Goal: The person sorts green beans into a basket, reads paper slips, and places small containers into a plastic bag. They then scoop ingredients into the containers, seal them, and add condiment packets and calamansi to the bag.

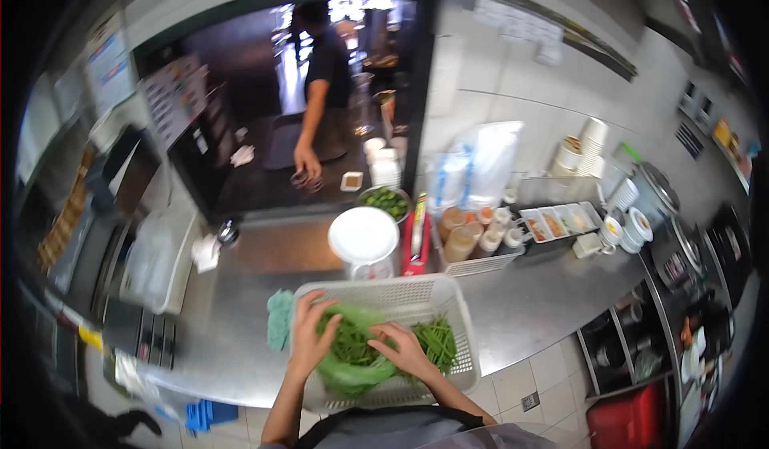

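Observation:
A pale green plastic bag (348,375) full of green stems stands in a white slotted basket (423,287) on the steel counter. My left hand (308,337) holds the bag's left rim, with the thumb inside and the fingers along the outer side. At the bag's right rim, the fingers of my right hand (404,351) are bent and close together on the plastic. Loose cut green stems (437,343) lie in the right end of the basket, beside my right hand.
A white lidded tub (363,237) stands behind the basket, near a red box (416,245) and a basket of sauce bottles (481,241). A teal cloth (279,319) lies to the left. Beyond the pass window, a person's hand (306,162) reaches toward small dark cups.

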`<state>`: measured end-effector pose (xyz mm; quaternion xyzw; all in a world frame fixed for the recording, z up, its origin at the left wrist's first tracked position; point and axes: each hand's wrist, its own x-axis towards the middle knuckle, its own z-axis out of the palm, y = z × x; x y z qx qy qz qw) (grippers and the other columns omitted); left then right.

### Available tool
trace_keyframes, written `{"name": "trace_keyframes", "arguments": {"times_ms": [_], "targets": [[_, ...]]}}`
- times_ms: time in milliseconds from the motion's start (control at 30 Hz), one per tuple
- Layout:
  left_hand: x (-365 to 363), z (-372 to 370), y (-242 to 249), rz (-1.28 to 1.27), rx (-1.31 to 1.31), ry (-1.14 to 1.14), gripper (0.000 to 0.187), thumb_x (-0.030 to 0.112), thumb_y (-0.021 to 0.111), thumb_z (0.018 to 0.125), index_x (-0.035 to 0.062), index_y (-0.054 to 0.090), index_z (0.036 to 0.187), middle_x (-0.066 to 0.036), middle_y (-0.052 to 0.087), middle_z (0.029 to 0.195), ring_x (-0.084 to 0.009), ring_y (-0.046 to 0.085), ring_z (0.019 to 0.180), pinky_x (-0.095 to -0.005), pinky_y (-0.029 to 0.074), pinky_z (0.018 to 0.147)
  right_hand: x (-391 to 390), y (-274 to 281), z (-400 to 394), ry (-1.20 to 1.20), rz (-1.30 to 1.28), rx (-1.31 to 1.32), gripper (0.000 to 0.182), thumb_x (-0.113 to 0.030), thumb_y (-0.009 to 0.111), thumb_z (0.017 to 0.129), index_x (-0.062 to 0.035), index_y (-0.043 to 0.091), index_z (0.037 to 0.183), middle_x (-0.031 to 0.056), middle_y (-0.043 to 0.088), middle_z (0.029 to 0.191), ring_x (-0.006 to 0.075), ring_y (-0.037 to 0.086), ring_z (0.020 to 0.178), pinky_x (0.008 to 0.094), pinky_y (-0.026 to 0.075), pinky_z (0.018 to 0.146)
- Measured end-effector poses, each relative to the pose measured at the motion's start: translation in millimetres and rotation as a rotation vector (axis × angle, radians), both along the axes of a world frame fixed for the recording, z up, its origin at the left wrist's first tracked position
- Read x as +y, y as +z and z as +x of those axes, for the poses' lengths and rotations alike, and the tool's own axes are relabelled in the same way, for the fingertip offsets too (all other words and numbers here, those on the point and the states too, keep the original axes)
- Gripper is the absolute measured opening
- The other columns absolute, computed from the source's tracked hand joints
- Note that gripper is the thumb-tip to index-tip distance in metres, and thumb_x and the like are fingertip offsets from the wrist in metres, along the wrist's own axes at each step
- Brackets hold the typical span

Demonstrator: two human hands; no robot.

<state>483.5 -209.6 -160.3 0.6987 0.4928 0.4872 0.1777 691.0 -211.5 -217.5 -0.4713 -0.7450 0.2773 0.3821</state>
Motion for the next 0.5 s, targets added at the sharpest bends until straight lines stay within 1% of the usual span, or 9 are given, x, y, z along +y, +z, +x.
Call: {"name": "trace_keyframes", "arguments": {"times_ms": [67, 133, 167, 200, 267, 367, 433, 467, 500], "targets": [[13, -19, -16, 0.034, 0.078, 0.105, 0.033, 0.009, 0.064, 0.08, 0.0039, 0.057, 0.112, -0.017, 0.047, 0.121, -0.0327, 0.047, 0.112, -0.0392, 0.037, 0.095, -1, -2, 35, -0.191, 0.242, 0.092, 0.024, -0.02, 0.067, 0.078, -0.004, 0.064, 0.096, 0.0121, 0.062, 0.093, 0.0284, 0.06, 0.087, 0.0369, 0.038, 0.086], [20, -38, -41, -0.061, 0.097, 0.221, 0.041, 0.016, 0.059, 0.085, 0.0011, 0.049, 0.122, -0.021, 0.045, 0.125, -0.0369, 0.044, 0.115, -0.0408, 0.035, 0.097, -7, -19, 84, -0.608, 0.312, -0.28, 0.035, -0.021, 0.066, 0.079, -0.0041, 0.059, 0.109, 0.0167, 0.06, 0.106, 0.0335, 0.055, 0.101, 0.0398, 0.039, 0.091], [23, -56, -79, -0.135, 0.118, 0.257, 0.047, 0.019, 0.057, 0.086, -0.0008, 0.044, 0.126, -0.023, 0.043, 0.127, -0.0391, 0.043, 0.116, -0.0415, 0.034, 0.098, -14, -17, 103, -0.809, 0.311, -0.498, 0.036, -0.02, 0.064, 0.081, -0.0044, 0.058, 0.113, 0.0174, 0.059, 0.111, 0.0344, 0.053, 0.106, 0.0407, 0.039, 0.091], [27, -66, -111, -0.209, 0.141, 0.297, 0.053, 0.023, 0.056, 0.088, -0.0026, 0.038, 0.131, -0.026, 0.041, 0.13, -0.0413, 0.042, 0.117, -0.0422, 0.034, 0.099, -23, -31, 123, -0.815, 0.244, -0.517, 0.037, -0.02, 0.062, 0.083, -0.0038, 0.056, 0.115, 0.0187, 0.059, 0.109, 0.0348, 0.054, 0.105, 0.0407, 0.04, 0.089], [15, -55, -105, -0.312, 0.116, 0.3, 0.059, 0.027, 0.056, 0.088, -0.0038, 0.034, 0.133, -0.028, 0.041, 0.129, -0.0422, 0.041, 0.118, -0.042, 0.034, 0.099, -31, -65, 150, -0.82, 0.112, -0.547, 0.039, -0.021, 0.057, 0.087, -0.0026, 0.052, 0.121, 0.0211, 0.061, 0.105, 0.0357, 0.057, 0.102, 0.0409, 0.043, 0.086], [22, -42, -98, -0.391, 0.048, 0.251, 0.064, 0.03, 0.058, 0.087, -0.0043, 0.033, 0.134, -0.029, 0.042, 0.128, -0.0419, 0.041, 0.118, -0.0416, 0.035, 0.099, -39, -43, 155, -0.533, -0.4, -0.141, 0.037, -0.022, 0.048, 0.092, 0.0002, 0.051, 0.121, 0.0251, 0.062, 0.096, 0.038, 0.061, 0.091, 0.0413, 0.047, 0.078], [18, -37, -98, -0.339, 0.079, 0.224, 0.065, 0.031, 0.059, 0.086, -0.0034, 0.033, 0.134, -0.028, 0.046, 0.124, -0.0404, 0.042, 0.118, -0.0409, 0.035, 0.098, -39, -54, 165, -0.576, -0.277, -0.155, 0.035, -0.021, 0.046, 0.093, 0.0007, 0.052, 0.12, 0.0265, 0.062, 0.09, 0.0391, 0.062, 0.083, 0.0417, 0.048, 0.072], [15, -29, -94, -0.42, 0.052, 0.182, 0.066, 0.033, 0.06, 0.085, -0.0034, 0.033, 0.134, -0.028, 0.045, 0.126, -0.0395, 0.042, 0.119, -0.0409, 0.034, 0.099, -36, -59, 169, -0.584, -0.217, -0.154, 0.035, -0.02, 0.044, 0.093, 0.001, 0.052, 0.12, 0.0273, 0.062, 0.088, 0.0397, 0.062, 0.08, 0.0419, 0.049, 0.069], [18, -30, -115, -0.384, 0.076, 0.126, 0.068, 0.035, 0.06, 0.085, -0.0038, 0.032, 0.134, -0.027, 0.044, 0.127, -0.039, 0.041, 0.119, -0.0409, 0.033, 0.1, -32, -54, 173, -0.643, -0.291, -0.107, 0.033, -0.019, 0.044, 0.093, 0.001, 0.053, 0.118, 0.0267, 0.062, 0.088, 0.0393, 0.063, 0.081, 0.0422, 0.048, 0.069]]}}
